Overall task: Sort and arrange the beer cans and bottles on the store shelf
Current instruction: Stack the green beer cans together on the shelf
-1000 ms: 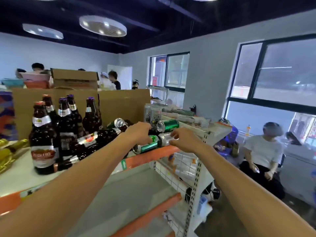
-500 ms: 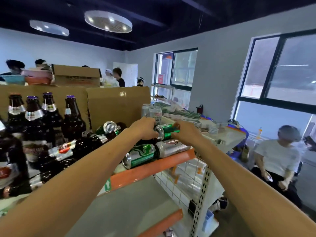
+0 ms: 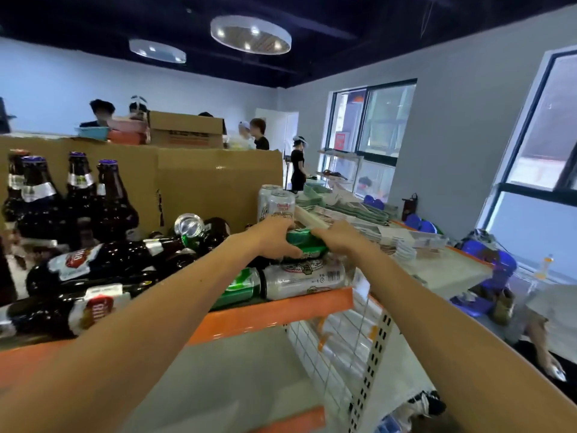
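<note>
A: So, both hands on one thing — a green aluminium beer can [image 3: 304, 243] lying on its side, lifted clear above the cans below.
B: Grip?
A: Left hand [image 3: 274, 237] has its fingers wrapped over the can's left end, right hand [image 3: 338, 240] has its fingers closed on the right end. Clamped from both sides.
B: Where on the shelf?
A: Top level of the metal store shelf with the orange front edge [image 3: 274, 310], near its right end. Directly under the held can: a second green can [image 3: 240, 285] and a silver-white can with a printed label [image 3: 304, 278], both on their sides, touching end to end at the orange lip.
B: Rest of the stock?
A: Two silver-white cans standing upright [image 3: 276, 206] just behind the hands. Another green can tipped over, shiny lid facing the camera [image 3: 190, 228]. Left of it — dark brown glass bottles lying flat [image 3: 109, 265], and behind those a group of the same bottles upright [image 3: 71, 198] against a brown cardboard backing [image 3: 212, 182].
</note>
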{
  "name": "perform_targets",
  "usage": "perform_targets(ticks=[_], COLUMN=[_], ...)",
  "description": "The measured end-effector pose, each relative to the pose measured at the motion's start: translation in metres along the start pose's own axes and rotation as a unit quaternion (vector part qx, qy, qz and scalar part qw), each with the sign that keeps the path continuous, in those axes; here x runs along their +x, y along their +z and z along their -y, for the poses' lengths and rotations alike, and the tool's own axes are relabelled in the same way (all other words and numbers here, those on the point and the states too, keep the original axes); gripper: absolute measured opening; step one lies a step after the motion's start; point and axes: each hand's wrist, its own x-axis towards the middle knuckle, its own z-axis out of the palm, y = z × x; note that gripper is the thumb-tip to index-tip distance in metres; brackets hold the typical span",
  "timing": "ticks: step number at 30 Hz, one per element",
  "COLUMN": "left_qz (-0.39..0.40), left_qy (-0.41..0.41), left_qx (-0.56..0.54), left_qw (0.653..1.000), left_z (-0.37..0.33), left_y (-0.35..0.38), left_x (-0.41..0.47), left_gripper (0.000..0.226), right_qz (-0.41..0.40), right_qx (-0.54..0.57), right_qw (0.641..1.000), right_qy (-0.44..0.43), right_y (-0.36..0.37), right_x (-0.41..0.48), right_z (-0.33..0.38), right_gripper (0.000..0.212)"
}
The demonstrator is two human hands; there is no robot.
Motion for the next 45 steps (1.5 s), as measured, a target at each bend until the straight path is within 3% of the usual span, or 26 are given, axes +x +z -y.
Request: perform_targets(ticks=[7,10,15,21,24,27,30,33,36,45], left_qz=[-0.052,-0.081,-0.126,-0.201,-0.225,-0.247,-0.26,-0.266,-0.272,-0.288], left_qy=[-0.043,-0.059,-0.088,-0.125,-0.148,-0.159,-0.166,-0.172,-0.176,-0.221], left_qx=[-0.04,-0.082,-0.113,-0.161,-0.201,-0.227,-0.212,-0.197,-0.181,-0.16], left_qw=[0.997,0.992,0.982,0.958,0.942,0.928,0.927,0.928,0.929,0.918], left_z=[0.007,0.013,0.031,0.067,0.085,0.105,0.125,0.139,0.15,0.164], left_y=[0.002,-0.003,-0.022,-0.061,-0.083,-0.101,-0.112,-0.115,-0.113,-0.11], left_x=[-0.003,-0.01,-0.023,-0.054,-0.073,-0.091,-0.103,-0.112,-0.117,-0.119], left_gripper=[0.069,0.064,0.072,0.055,0.044,0.049,0.052,0.055,0.065,0.064], right_qz=[0.011,0.034,-0.031,-0.036,-0.025,-0.02,-0.039,-0.047,0.037,0.164], right_qx=[0.17,0.227,0.125,0.117,0.168,0.195,0.195,0.14,0.035,-0.16], right_qw=[0.981,0.967,0.969,0.952,0.94,0.935,0.944,0.968,0.986,0.957], right_qy=[-0.091,-0.113,-0.212,-0.28,-0.295,-0.297,-0.264,-0.202,-0.158,-0.177], right_y=[-0.004,-0.003,0.012,0.038,0.049,0.059,0.078,0.102,0.129,0.173], right_x=[-0.004,0.001,0.006,0.001,0.0,0.002,0.016,0.039,0.06,0.074], right_z=[0.018,0.042,0.084,0.139,0.171,0.196,0.205,0.197,0.186,0.208], right_gripper=[0.014,0.021,0.035,0.047,0.046,0.033,0.035,0.034,0.034,0.05])
